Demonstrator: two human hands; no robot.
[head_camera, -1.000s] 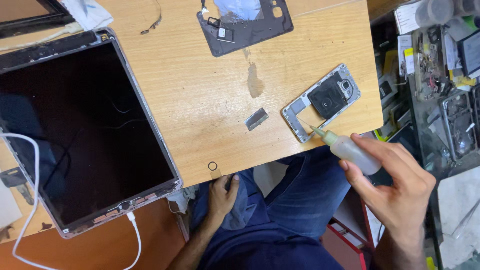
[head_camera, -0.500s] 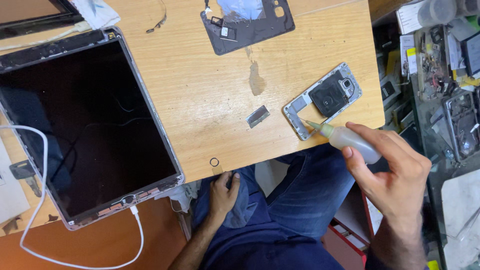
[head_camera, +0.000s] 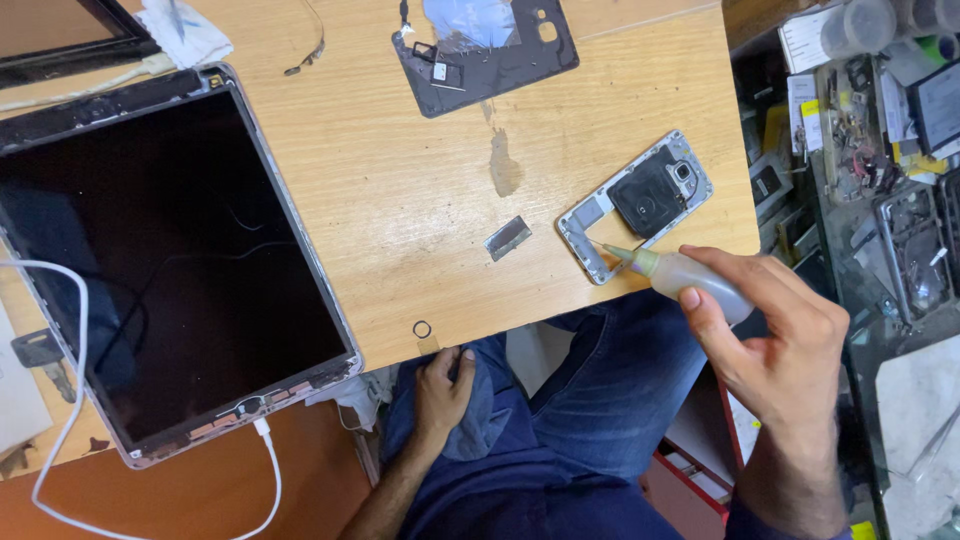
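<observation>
Wooden table (head_camera: 400, 200), bottle (head_camera: 690, 280) half-hidden by right hand (head_camera: 780, 350)

The right hand (head_camera: 775, 345) covered the rear of the small squeeze bottle (head_camera: 685, 280), so its base was hidden. The left hand (head_camera: 445, 385) lay partly under the wooden table (head_camera: 420, 200) edge, fingertips out of sight. The tablet (head_camera: 165, 270) ran off the left edge. The dark frame (head_camera: 70, 35) was cut at the top. The cluttered shelf (head_camera: 880, 150) held parts too small to identify.
</observation>
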